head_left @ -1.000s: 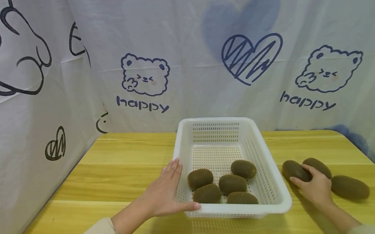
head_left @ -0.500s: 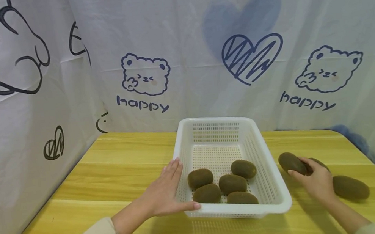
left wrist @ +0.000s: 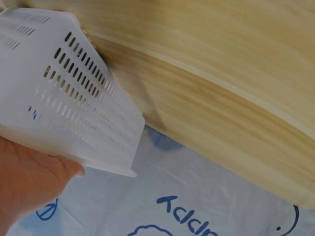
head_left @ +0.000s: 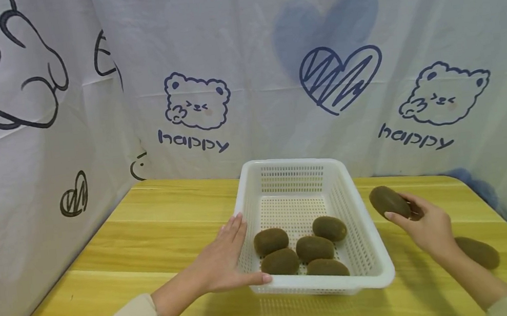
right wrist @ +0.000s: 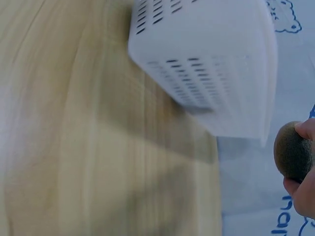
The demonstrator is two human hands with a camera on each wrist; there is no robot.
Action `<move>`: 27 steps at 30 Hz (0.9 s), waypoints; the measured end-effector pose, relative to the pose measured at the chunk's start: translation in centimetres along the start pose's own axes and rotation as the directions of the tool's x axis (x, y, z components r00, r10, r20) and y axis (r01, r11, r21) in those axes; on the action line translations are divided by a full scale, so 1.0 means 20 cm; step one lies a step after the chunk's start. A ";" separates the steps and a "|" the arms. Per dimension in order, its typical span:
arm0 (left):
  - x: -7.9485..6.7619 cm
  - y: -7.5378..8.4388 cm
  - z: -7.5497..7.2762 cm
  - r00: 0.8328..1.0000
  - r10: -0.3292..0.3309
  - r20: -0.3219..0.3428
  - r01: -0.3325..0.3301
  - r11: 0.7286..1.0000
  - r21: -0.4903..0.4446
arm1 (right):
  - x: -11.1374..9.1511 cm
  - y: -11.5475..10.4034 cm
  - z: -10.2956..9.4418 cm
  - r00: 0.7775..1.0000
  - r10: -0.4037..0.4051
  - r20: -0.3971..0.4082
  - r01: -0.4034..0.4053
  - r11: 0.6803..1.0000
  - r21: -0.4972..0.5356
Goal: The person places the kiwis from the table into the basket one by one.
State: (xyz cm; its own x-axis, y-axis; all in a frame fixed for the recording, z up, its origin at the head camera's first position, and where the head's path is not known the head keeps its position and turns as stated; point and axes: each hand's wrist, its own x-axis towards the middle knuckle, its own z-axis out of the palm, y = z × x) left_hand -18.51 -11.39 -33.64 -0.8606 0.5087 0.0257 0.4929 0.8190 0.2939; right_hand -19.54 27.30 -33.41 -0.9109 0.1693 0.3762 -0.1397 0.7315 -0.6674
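Observation:
In the head view my right hand (head_left: 430, 227) holds a brown, fuzzy kiwi (head_left: 389, 202) above the table, right of a white perforated basket (head_left: 374, 248). Thumb and fingers grip this kiwi (right wrist: 291, 151) in the right wrist view too. A dark brown patch shows between thumb and fingers; whether it is a second kiwi I cannot tell. My left hand (head_left: 220, 264) rests on the basket's near left corner, its fingers straight along the rim and its thumb on the front edge. Several kiwis (head_left: 314, 248) lie inside the basket's near half.
Another kiwi (head_left: 479, 251) lies on the yellow wood-grain table (head_left: 150, 230), partly behind my right forearm. White cloth (head_left: 263, 74) printed with bears and hearts hangs behind the table and along its left side.
My right hand has lifted the kiwi off the table, up and slightly away from me. The kiwi that lay beside it is no longer distinctly visible. My left hand and the basket have stayed put.

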 end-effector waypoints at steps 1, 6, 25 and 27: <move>0.00 0.00 0.00 1.000 0.001 0.000 -0.001 1.000 0.001 | 0.00 -0.01 0.00 1.000 0.000 0.007 0.000 1.000 0.001; 0.00 0.00 0.00 1.000 0.002 0.001 -0.002 1.000 0.000 | 0.01 -0.09 -0.01 0.998 -0.031 0.059 0.030 0.999 0.019; 0.00 0.01 -0.01 1.000 -0.004 0.004 0.004 1.000 -0.014 | 0.01 -0.34 0.17 0.973 -0.155 0.172 0.131 0.981 0.142; 0.00 0.01 -0.01 1.000 -0.007 0.005 0.007 1.000 -0.019 | 0.02 -0.36 0.19 0.969 -0.165 0.183 0.138 0.979 0.150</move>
State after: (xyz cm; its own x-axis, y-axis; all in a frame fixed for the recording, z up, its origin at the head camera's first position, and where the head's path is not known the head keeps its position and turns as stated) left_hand -18.42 -11.40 -33.42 -0.8633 0.5042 0.0191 0.4843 0.8175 0.3118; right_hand -20.43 19.50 -30.91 -0.9308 -0.0773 0.3573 -0.3211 0.6402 -0.6979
